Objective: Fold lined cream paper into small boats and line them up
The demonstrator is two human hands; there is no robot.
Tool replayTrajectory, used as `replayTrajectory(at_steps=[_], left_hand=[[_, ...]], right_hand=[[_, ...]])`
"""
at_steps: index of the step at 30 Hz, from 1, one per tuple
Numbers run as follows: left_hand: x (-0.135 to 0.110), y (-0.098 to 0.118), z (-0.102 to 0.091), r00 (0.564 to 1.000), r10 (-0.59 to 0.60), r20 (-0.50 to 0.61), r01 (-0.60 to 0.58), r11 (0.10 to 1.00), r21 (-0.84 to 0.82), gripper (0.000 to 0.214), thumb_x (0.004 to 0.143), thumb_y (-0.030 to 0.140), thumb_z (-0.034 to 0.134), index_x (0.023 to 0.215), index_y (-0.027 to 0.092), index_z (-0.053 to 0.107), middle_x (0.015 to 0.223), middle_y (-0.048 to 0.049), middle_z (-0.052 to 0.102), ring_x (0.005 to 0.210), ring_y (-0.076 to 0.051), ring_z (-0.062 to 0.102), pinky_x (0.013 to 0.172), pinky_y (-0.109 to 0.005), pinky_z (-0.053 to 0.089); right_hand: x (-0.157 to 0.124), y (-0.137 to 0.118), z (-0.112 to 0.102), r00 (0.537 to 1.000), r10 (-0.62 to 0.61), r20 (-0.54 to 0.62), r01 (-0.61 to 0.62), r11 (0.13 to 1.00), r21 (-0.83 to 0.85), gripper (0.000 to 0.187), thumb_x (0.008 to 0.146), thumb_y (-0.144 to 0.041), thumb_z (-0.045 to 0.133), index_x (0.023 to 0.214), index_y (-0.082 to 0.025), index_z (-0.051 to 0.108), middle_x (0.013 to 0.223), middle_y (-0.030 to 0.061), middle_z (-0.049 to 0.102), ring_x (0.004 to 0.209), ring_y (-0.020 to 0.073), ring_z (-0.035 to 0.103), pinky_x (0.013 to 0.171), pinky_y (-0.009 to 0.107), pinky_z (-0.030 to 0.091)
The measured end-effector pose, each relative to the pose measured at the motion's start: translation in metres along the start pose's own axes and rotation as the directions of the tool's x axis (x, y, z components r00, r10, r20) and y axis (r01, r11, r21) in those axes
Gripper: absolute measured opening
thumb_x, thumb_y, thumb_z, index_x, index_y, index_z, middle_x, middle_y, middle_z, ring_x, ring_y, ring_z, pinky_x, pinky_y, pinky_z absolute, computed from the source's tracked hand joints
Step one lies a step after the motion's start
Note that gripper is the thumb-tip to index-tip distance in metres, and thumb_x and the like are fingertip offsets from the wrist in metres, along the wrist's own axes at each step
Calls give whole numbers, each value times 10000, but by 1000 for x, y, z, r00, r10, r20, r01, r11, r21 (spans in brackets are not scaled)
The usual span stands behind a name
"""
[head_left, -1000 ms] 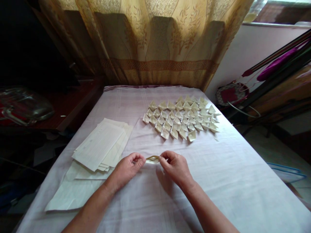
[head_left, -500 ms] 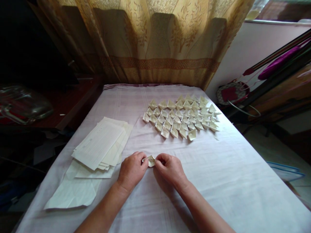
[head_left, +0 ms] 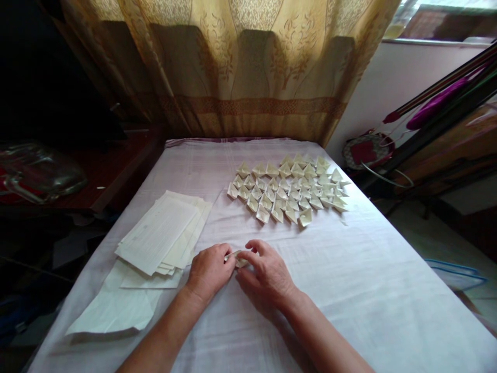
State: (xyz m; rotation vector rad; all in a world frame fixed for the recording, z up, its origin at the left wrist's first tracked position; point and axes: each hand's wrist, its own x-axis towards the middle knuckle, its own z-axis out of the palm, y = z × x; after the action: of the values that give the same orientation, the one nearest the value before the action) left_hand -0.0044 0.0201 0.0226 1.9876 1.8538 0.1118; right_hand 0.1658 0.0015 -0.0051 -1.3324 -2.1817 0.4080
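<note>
My left hand (head_left: 209, 270) and my right hand (head_left: 267, 273) meet over a small folded paper piece (head_left: 237, 257) on the white cloth (head_left: 349, 290). Both pinch it, fingers curled, and the hands hide most of it. Beyond my hands lies a cluster of several small folded paper boats (head_left: 289, 190) set in rows. To the left rests a stack of lined paper sheets (head_left: 161, 233).
A larger loose sheet (head_left: 112, 308) lies under the stack near the cloth's left edge. A patterned curtain (head_left: 248, 67) hangs behind. A dark wooden ledge with a glass jar (head_left: 39, 173) is at left; rods and a bag (head_left: 368, 151) stand at right.
The paper piece was stretched long between my two hands; they have come together, and it is now squeezed small and mostly covered by my fingers.
</note>
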Motion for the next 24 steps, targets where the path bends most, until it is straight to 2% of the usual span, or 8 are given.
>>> replayTrajectory(at_steps=[4,7,9,12,15,19,21,24], left_hand=[[-2,-1,1,1000,25,19,-25,1000,-16,191,906,285,508,834,232,676,868,-33,731,826,-198,676,695,-269,422],[-5,-11,6,991,129,-32,-132,975,-177,207,917,305,523,1059,235,656,1093,-45,704,972,-195,658,832,-278,458],[-8,-18,11,981,174,-83,-191,935,-300,281,887,303,571,1159,245,612,1157,-39,681,999,-195,647,876,-289,467],[-12,-25,16,972,199,-127,-233,897,-375,222,865,269,585,1082,266,634,1060,-7,697,937,-183,651,840,-277,477],[-11,-24,17,960,241,-144,-278,891,-358,114,888,257,544,916,244,654,957,-7,689,884,-174,642,800,-262,468],[-10,-21,16,957,257,-137,-289,895,-340,131,889,260,530,801,222,620,846,-2,663,792,-165,622,717,-252,442],[-10,-21,17,961,233,-152,-274,886,-375,117,874,262,539,792,220,611,808,6,659,759,-158,620,702,-247,434],[-12,-24,23,977,126,-173,-192,874,-446,93,852,300,556,837,225,611,709,33,629,634,-136,582,641,-236,425]], right_hand=[[4,-2,5,999,27,22,-27,1000,-4,200,818,-224,690,1017,-217,682,999,62,650,891,199,605,792,299,464],[4,-2,6,999,37,4,-37,999,13,115,880,-264,645,977,-212,678,965,60,657,861,191,608,769,285,448],[3,0,7,999,45,-2,-45,999,24,116,891,-285,637,974,-208,664,955,62,659,855,191,606,759,279,440],[0,3,10,997,74,-18,-73,997,29,125,894,-307,633,965,-205,636,899,50,654,818,188,597,736,274,430],[-2,6,14,995,93,-31,-91,995,37,131,905,-324,621,942,-199,629,858,42,645,773,177,595,707,264,428],[-4,8,16,988,148,-32,-147,988,52,222,903,-348,633,1050,-183,651,871,49,656,758,173,614,702,262,444],[-3,8,14,987,161,1,-161,985,62,239,903,-361,637,1071,-195,672,877,49,661,769,171,624,708,259,446],[1,5,8,981,178,82,-187,975,121,149,894,-339,651,950,-212,705,864,35,657,766,152,621,697,240,435]])
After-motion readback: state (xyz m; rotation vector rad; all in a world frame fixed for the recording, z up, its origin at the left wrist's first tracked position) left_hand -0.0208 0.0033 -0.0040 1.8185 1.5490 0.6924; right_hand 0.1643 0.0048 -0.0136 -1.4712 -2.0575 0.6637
